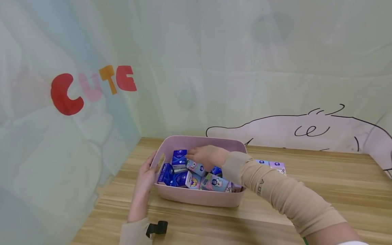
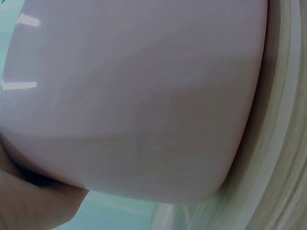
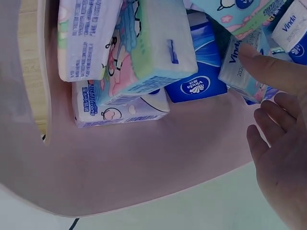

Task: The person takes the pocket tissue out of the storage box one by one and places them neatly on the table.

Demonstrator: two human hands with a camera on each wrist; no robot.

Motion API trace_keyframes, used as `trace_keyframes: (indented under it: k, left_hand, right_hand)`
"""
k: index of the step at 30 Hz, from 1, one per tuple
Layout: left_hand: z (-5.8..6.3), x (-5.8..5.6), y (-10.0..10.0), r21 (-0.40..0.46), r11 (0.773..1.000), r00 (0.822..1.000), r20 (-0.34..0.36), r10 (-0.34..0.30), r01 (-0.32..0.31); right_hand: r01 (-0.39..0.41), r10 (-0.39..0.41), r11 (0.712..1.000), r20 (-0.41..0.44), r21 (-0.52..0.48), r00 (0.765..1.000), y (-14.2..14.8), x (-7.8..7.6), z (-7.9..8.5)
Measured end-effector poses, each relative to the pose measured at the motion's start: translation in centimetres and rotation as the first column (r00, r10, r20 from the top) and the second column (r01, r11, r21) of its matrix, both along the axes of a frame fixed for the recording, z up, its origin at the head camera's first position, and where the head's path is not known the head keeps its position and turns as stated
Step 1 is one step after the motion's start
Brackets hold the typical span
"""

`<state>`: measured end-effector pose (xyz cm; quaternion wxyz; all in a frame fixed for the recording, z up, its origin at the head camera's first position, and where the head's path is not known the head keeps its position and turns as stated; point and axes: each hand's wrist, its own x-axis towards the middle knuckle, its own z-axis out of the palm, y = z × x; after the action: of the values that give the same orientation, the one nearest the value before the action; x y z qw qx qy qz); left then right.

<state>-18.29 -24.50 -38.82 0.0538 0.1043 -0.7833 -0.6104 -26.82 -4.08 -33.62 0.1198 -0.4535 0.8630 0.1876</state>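
Note:
A pink plastic bin [image 1: 199, 199] with handle holes stands on the wooden table, filled with small tissue packs, some dark blue [image 1: 179, 158], others pastel with cartoon prints [image 1: 214, 182]. At the bin's left end my left hand [image 1: 146, 175] grips the rim by the handle hole; the left wrist view shows mostly the bin's outer wall [image 2: 144, 96]. My right hand [image 1: 209, 156] reaches inside over the packs. In the right wrist view its thumb lies across a small Vinda pack [image 3: 230, 72], with the other fingers loosely spread beside that pack's edge.
Just right of the bin, partly behind my right forearm, pastel tissue packs [image 1: 277, 165] lie on the table [image 1: 324, 177]. A printed cloth backdrop [image 1: 196, 85] hangs behind and to the left. A black strap piece [image 1: 159, 227] is at my left wrist.

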Motion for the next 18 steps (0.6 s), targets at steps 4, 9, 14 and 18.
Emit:
trace_keyframes:
  k: [4, 9, 14, 18]
  left_hand:
    - [0.06, 0.07, 0.11, -0.012, 1.0, 1.0, -0.005, 0.006, -0.006]
    - [0.1, -0.01, 0.11, -0.021, 1.0, 1.0, 0.004, 0.006, -0.006]
    - [0.01, 0.0, 0.13, -0.005, 1.0, 1.0, 0.0, 0.007, -0.007]
    - [-0.07, 0.07, 0.09, 0.004, 1.0, 1.0, -0.005, 0.011, -0.011]
  right_hand:
    - [-0.002, 0.002, 1.0, 0.007, -0.007, 1.0, -0.09, -0.08, -0.46]
    - [0.007, -0.007, 1.0, -0.002, -0.004, 1.0, -0.35, -0.01, -0.82]
    - [-0.018, 0.019, 1.0, -0.063, 0.026, 0.998, -0.46, 0.01, -0.96]
    - [-0.027, 0.028, 1.0, -0.067, 0.015, 0.997, -0.32, 0.02, -0.69]
